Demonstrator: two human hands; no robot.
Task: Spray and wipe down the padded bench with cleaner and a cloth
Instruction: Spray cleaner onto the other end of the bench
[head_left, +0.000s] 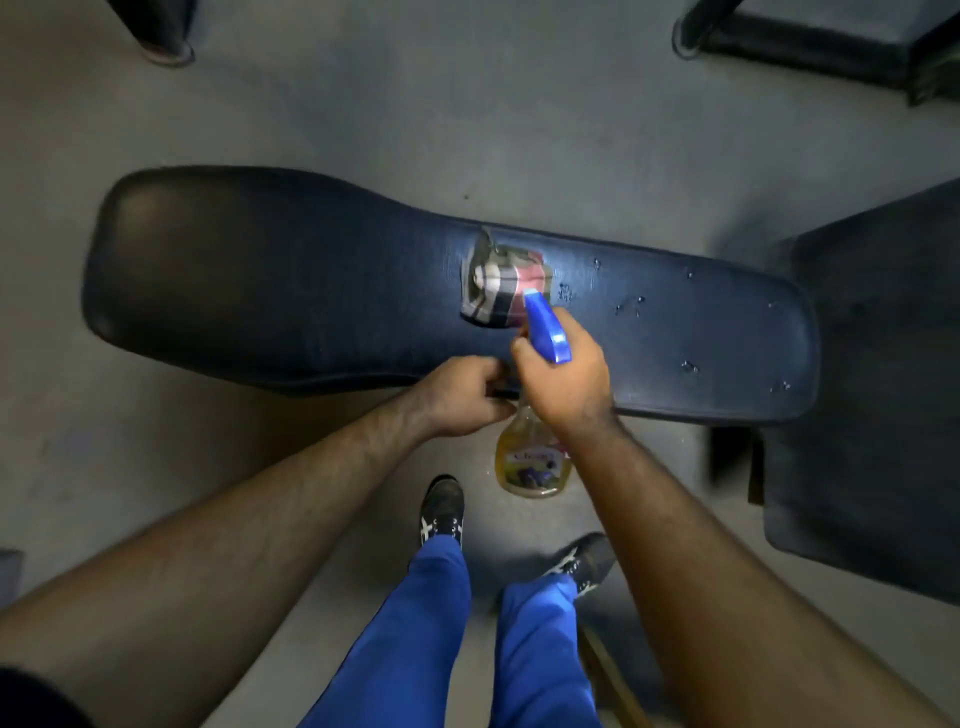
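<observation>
1. The long dark navy padded vinyl table (291, 280) is lying crosswise in front of me on the grey floor (363, 104), with wet droplets (628, 304) showing on its right part.
2. A crumpled plaid cloth (493, 291) in grey, red and white is resting on the middle of the pad, apart from both my hands.
3. My right hand (566, 379) is wrapping its grip around the neck of the clear spray bottle of yellow liquid (532, 462) with a blue trigger head (545, 330), the nozzle pointing toward the cloth.
4. My left hand (462, 395) is curling its fingers just beside the bottle neck at the pad's near edge; I cannot tell what its grip is holding.
5. My blue trousers (415, 623) and dark shoes (441, 509) are showing below, and a second dark pad (872, 395) is sitting at the right.
</observation>
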